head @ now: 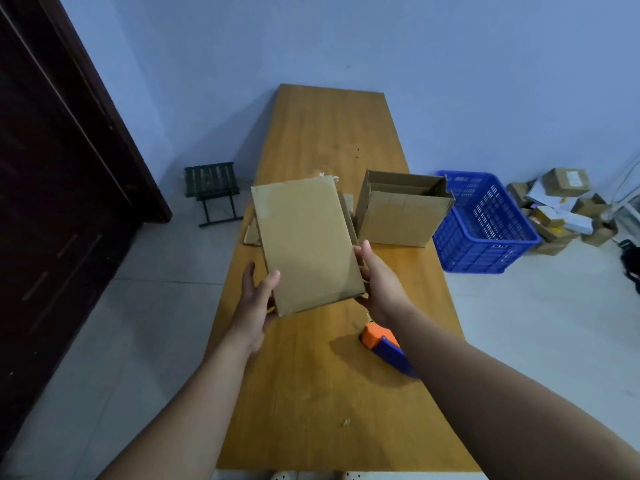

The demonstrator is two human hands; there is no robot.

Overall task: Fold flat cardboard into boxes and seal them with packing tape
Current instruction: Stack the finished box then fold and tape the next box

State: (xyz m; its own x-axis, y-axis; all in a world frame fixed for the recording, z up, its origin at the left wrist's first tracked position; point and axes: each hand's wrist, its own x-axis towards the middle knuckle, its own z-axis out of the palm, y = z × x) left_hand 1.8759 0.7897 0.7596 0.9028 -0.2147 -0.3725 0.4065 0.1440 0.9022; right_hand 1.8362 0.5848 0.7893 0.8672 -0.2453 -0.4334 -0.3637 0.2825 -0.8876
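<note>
I hold a brown cardboard box (306, 244) tilted above the wooden table (332, 133), its broad plain face toward me. My left hand (254, 303) grips its lower left corner, thumb on the front face. My right hand (379, 284) grips its lower right edge, fingers wrapped round the side. An orange and blue tape dispenser (384, 346) lies on the table just below my right wrist, partly hidden by the forearm. A second cardboard box (401, 211) stands open-topped on the table to the right.
Flat cardboard pieces (252, 233) poke out behind the held box at the table's left edge. A blue plastic crate (485, 226) sits on the floor right of the table, with a pile of small boxes (561, 202) beyond. A dark folding stool (211, 188) and a dark door (59, 168) are to the left.
</note>
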